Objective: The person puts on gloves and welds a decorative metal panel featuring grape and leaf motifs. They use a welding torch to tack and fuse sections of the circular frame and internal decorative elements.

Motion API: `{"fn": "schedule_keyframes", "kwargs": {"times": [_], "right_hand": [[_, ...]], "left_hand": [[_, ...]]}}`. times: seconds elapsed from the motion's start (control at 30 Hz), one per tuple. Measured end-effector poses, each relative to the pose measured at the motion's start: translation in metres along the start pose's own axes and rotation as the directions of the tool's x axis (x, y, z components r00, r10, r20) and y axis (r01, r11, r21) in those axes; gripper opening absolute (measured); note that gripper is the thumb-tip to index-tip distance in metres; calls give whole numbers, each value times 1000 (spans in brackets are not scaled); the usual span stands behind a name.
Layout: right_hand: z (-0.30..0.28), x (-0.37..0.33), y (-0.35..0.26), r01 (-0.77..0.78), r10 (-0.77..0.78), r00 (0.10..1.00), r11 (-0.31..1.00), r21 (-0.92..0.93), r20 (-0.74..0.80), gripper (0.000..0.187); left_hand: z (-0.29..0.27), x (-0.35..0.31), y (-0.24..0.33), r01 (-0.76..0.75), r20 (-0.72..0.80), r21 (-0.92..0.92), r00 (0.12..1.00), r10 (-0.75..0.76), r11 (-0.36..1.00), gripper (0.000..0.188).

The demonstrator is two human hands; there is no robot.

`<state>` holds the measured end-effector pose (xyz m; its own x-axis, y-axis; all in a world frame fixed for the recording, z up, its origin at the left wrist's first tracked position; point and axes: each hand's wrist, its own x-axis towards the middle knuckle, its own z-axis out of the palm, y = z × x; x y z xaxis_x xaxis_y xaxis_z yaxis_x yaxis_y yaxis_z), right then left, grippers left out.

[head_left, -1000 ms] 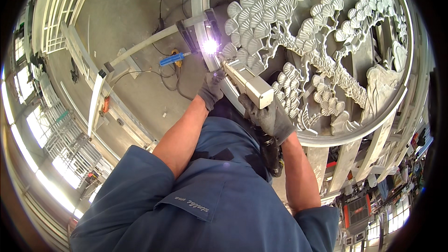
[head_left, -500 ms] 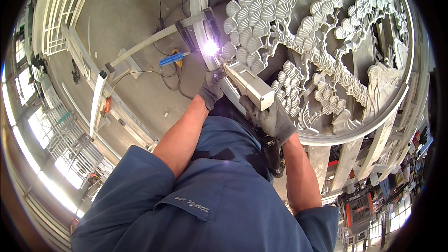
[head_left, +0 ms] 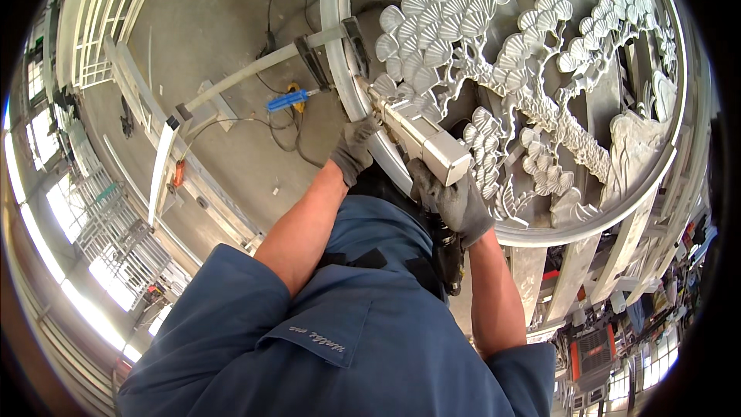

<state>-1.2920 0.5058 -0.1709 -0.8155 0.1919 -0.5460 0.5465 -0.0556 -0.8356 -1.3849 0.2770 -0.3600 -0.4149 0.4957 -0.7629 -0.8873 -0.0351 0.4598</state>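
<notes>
A pale, box-bodied welding torch (head_left: 423, 139) lies across the rim of a round metal frame (head_left: 337, 38), its narrow tip near the rim's inner side. My gloved right hand (head_left: 455, 205) is closed round its rear and grip, partly hidden under the body. At the rim's outer edge, my gloved left hand (head_left: 355, 148) has its fingers curled over the frame, close beside the torch's front. Silvery cast metalwork (head_left: 451, 11), a tree with fan-shaped leaf clusters, fills the frame. A bar clamp (head_left: 255, 68) grips the rim just beyond the torch tip.
The clamp's blue handle (head_left: 287, 100) sticks out left of the rim. Dark cables (head_left: 287, 139) lie on the grey floor by a yellow object. Metal rails (head_left: 185, 177) stand at left. Pale slats (head_left: 567, 274) support the frame at right. A red-and-black machine (head_left: 594, 351) stands lower right.
The bright violet-white welding arc at the torch tip has gone out. The torch and my right hand have shifted slightly right; my left hand stays at the rim.
</notes>
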Motion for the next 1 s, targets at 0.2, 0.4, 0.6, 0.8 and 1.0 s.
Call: {"fn": "schedule_keyframes", "kwargs": {"times": [0.2,0.4,0.6,0.8,1.0], "right_hand": [[-2,9,-10,-187,182,982,978,92,59,33],[0,10,-9,-245,236,969,957,156,73,33],[2,9,-8,-197,194,980,977,78,41,37],[8,9,-2,-118,119,993,992,-44,17,38],[21,1,54,15,-30,996,985,-175,-86,30]], "left_hand": [[3,-4,9,-300,242,552,950,195,778,24],[7,-7,9,-359,250,456,930,269,815,20],[0,-1,-2,-370,232,358,925,302,857,22],[-24,9,-25,-475,226,450,880,417,756,23],[22,-4,8,39,-62,-148,997,-49,988,26]]}}
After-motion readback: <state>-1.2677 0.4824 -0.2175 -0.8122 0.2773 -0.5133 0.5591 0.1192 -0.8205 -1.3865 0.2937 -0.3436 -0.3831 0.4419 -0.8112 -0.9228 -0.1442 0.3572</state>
